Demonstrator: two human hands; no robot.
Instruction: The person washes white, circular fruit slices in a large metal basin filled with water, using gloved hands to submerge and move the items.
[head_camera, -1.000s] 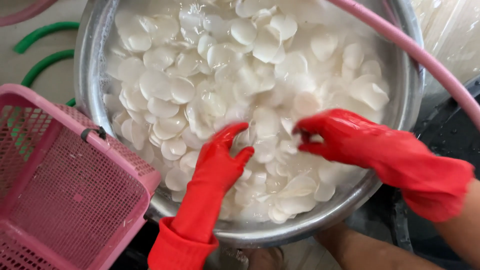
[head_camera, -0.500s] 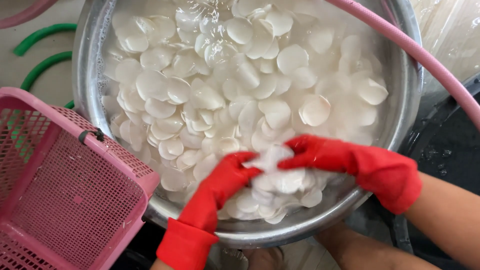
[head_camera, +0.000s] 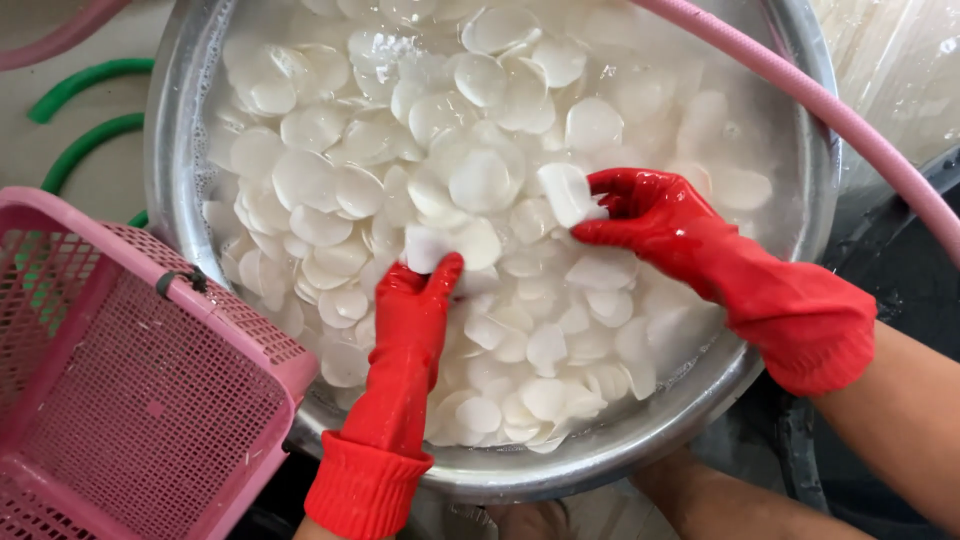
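A wide metal basin (head_camera: 170, 130) holds water and several thin white round slices (head_camera: 300, 180). Both my hands wear red rubber gloves. My left hand (head_camera: 415, 300) reaches into the middle of the basin, its fingertips pinching one white slice (head_camera: 425, 245). My right hand (head_camera: 650, 215) is further right, fingers curled around another white slice (head_camera: 565, 190) held at the water's surface. More slices lie under and around both hands.
A pink plastic mesh basket (head_camera: 130, 400) stands against the basin's left side. A pink hose (head_camera: 830, 110) crosses over the basin's right rim. Green hose loops (head_camera: 85, 80) lie on the floor at upper left. A dark tub (head_camera: 900, 270) sits at the right.
Both hands were close together near the basin's front edge, gathering slices. They have moved up toward the middle and apart, each now holding a slice.
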